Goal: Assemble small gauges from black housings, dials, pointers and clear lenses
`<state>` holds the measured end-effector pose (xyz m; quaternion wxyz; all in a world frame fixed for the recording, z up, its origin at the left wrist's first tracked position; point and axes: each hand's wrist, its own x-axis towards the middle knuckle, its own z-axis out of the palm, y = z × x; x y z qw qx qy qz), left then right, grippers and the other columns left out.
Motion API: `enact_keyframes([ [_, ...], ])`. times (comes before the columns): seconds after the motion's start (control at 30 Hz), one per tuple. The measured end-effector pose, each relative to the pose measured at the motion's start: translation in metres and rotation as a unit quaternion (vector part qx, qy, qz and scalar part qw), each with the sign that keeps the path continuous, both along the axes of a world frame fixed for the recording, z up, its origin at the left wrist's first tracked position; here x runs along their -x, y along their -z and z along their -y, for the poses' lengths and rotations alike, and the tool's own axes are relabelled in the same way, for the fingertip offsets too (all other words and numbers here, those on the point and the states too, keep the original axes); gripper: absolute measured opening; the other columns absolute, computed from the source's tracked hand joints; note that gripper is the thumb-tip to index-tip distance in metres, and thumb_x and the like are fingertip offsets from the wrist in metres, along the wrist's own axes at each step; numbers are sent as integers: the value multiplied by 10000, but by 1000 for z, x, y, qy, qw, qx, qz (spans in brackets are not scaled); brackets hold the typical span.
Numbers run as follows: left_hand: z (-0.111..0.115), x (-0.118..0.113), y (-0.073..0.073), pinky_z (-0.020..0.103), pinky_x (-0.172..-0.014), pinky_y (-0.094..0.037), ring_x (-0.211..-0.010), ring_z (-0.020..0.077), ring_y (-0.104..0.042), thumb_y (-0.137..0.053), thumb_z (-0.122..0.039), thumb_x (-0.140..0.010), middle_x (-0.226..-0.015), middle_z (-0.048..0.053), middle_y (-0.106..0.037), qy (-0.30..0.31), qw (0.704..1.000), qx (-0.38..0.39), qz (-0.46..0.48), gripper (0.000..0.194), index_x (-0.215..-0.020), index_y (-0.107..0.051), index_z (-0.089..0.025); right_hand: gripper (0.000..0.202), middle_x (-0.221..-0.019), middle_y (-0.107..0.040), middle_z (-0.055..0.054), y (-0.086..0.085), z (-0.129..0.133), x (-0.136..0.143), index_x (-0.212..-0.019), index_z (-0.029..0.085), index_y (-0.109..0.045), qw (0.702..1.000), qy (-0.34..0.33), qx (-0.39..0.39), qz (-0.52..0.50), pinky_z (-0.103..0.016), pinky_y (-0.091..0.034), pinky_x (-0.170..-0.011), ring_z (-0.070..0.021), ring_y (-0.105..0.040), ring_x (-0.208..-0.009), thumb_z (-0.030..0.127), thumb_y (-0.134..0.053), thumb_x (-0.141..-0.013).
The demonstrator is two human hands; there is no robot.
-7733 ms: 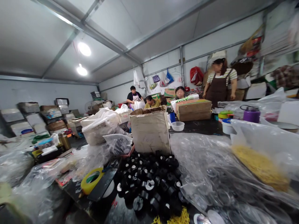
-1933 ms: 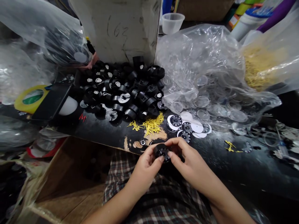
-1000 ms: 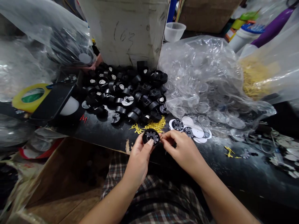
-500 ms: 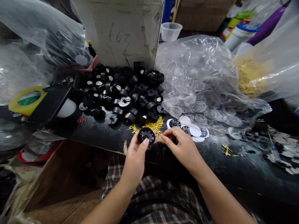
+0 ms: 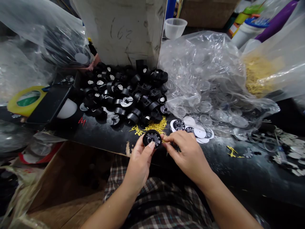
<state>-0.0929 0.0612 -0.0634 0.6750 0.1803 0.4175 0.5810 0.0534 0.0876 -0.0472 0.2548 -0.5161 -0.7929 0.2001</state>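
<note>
My left hand (image 5: 138, 162) is closed around the rim of a small round black gauge (image 5: 152, 138). The gauge's printed dial with white numbers faces up, and my thumb rests on its lower edge. Close to its right side, my right hand (image 5: 188, 154) pinches a small yellow pointer (image 5: 164, 142), mostly hidden by the fingertips. Just beyond the gauge lies a loose pile of yellow pointers (image 5: 157, 126) on the black table (image 5: 107, 137). White and black dial discs (image 5: 200, 132) overlap behind my right hand.
Many black gauge housings (image 5: 133, 101) are heaped at the back. Right of them, a clear bag (image 5: 202, 63) spills transparent lenses (image 5: 238, 121). At left lie a phone (image 5: 51, 103), a yellow tape roll (image 5: 14, 103) and red pointers (image 5: 82, 121). A few yellow pointers (image 5: 232, 152) lie at right.
My right hand has moved slightly left, bringing its pinched fingertips up to the gauge's side. The gauge has shifted a little to the right in my left hand.
</note>
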Motion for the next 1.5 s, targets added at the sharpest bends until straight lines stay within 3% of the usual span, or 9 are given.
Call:
enact_keyframes([
  [0.07,0,1,-1,347,-994,-437,-1056,197,-638,-640,-258,-825,-1039,49,-726,4,1000,-3,6,266,-1086,-633,-210,98,-831,-625,-31,-3,2,-1,-833,200,-590,1000,-6,-3,-13,-363,-342,-756,-202,-546,-820,227,-533,-908],
  [0.23,-3,-4,4,320,-974,-438,-1023,156,-639,-619,-246,-841,-1081,-1,-707,-15,1000,4,-12,409,-1235,-524,-301,113,-816,-610,0,-11,6,2,-839,221,-588,984,-7,96,-149,-309,-394,-742,-159,-552,-788,245,-517,-924],
  [0.37,-2,-11,10,293,-945,-438,-1075,171,-595,-599,-250,-851,-1109,-6,-675,39,998,-8,-51,253,-1103,-592,-260,128,-807,-605,-7,-14,7,6,-837,209,-587,994,2,72,-82,-324,-373,-735,-164,-542,-768,217,-497,-928],
  [0.5,0,-12,9,291,-946,-425,-1044,173,-590,-574,-252,-866,-1083,4,-667,50,991,-57,-109,197,-1062,-595,-238,151,-758,-589,-7,-15,6,7,-790,203,-573,998,8,60,-36,-330,-366,-703,-165,-530,-716,218,-498,-921],
  [0.97,7,-3,-2,256,-792,-463,-852,166,-629,-595,-243,-838,-891,-9,-670,57,948,-100,-297,115,-952,-607,-239,164,-782,-619,-2,-18,12,-1,-752,214,-552,990,7,124,-68,-297,-409,-667,-158,-562,-722,199,-505,-908],
  [1.13,14,-2,-5,276,-840,-454,-921,192,-633,-607,-177,-807,-976,-4,-704,39,924,-102,-366,224,-1009,-643,-267,198,-746,-621,-6,-20,17,4,-708,213,-519,992,-5,108,-66,-287,-418,-645,-156,-569,-692,190,-506,-905],
  [1.33,12,0,-6,296,-843,-460,-890,203,-635,-644,-159,-761,-934,-8,-710,28,933,-83,-350,244,-973,-690,-272,197,-703,-605,-2,-19,20,8,-703,215,-521,992,23,100,-78,-276,-400,-601,-147,-549,-640,198,-507,-898],
  [1.43,7,1,-5,314,-841,-483,-896,207,-648,-648,-221,-777,-934,3,-716,76,967,-40,-239,191,-960,-690,-259,255,-619,-547,25,-17,16,5,-627,211,-475,991,20,114,-64,-278,-376,-581,-126,-489,-562,208,-543,-872],
  [1.5,4,1,-5,347,-911,-476,-999,225,-639,-650,-258,-789,-1034,20,-713,104,984,-7,-142,245,-1033,-675,-262,172,-678,-566,12,-16,13,2,-697,207,-535,995,1,85,-60,-287,-387,-621,-135,-508,-613,204,-548,-868],
])
